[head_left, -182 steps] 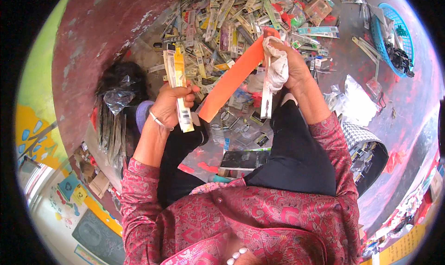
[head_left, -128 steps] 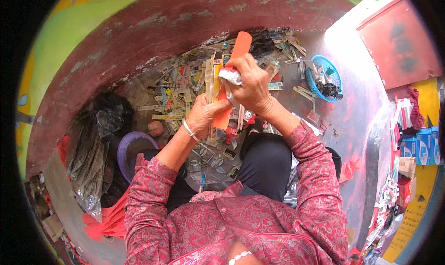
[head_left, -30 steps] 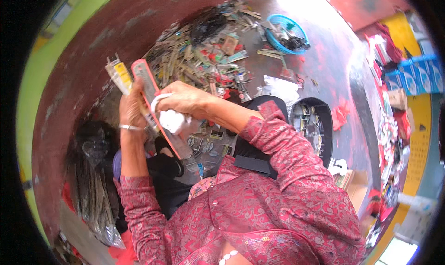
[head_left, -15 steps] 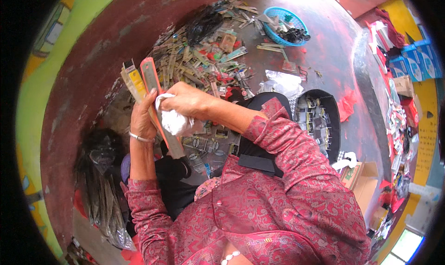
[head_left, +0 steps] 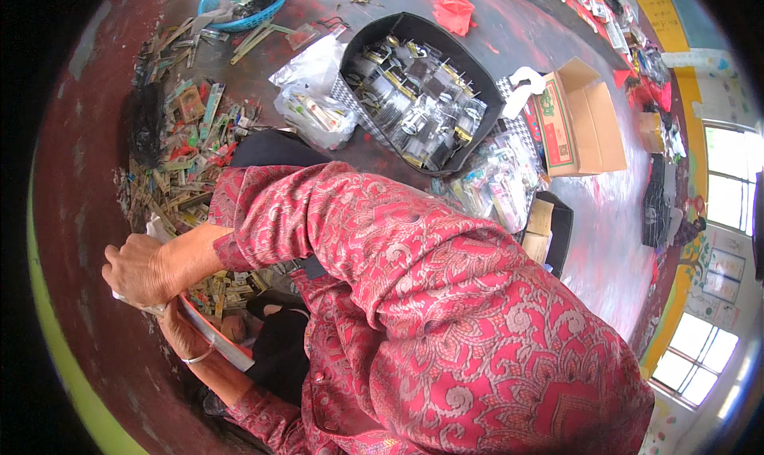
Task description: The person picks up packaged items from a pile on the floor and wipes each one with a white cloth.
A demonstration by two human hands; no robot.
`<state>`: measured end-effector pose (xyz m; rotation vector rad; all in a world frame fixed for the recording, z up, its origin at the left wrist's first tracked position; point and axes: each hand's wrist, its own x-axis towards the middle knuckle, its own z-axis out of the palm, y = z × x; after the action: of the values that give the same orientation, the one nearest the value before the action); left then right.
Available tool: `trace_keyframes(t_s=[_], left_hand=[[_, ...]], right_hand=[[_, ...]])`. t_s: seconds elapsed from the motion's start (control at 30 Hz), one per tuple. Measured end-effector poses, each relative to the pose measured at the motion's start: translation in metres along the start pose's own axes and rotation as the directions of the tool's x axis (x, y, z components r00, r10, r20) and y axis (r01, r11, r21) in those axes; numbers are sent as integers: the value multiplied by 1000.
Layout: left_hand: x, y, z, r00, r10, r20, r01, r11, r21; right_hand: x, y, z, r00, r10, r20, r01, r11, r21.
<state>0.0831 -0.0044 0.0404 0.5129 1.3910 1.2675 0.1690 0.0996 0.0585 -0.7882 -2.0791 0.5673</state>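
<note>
Pale strip (head_left: 227,348), orange-edged, slanting, upper end hidden by right hand (head_left: 142,272).

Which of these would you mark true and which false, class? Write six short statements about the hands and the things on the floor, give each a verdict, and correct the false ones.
1. The right hand is higher in the picture than the left hand. True.
2. The bracelet is on the right wrist. False: it is on the left wrist.
3. The basket at the upper left is yellow. False: it is blue.
4. The cardboard box has its flaps open. True.
5. The red plastic lies inside the black bin. False: it is outside the bin.
6. A long strip with an orange edge extends from the hands. True.
</note>
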Motion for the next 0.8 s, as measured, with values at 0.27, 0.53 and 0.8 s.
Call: trace_keyframes(t_s=[0.27,0.53,0.8], left_hand=[[0,-6,-30,997,52,54,-55,997,60],[28,2,-61,997,-61,41,61,998,-2],[24,0,-44,969,-142,-200,129,989,-77]], right_hand=[[17,20,-25,991,-102,84,125,936,-329],[37,36,-68,976,196,94,-178,969,-169],[-14,-15,4,970,-95,226,118,989,-91]])
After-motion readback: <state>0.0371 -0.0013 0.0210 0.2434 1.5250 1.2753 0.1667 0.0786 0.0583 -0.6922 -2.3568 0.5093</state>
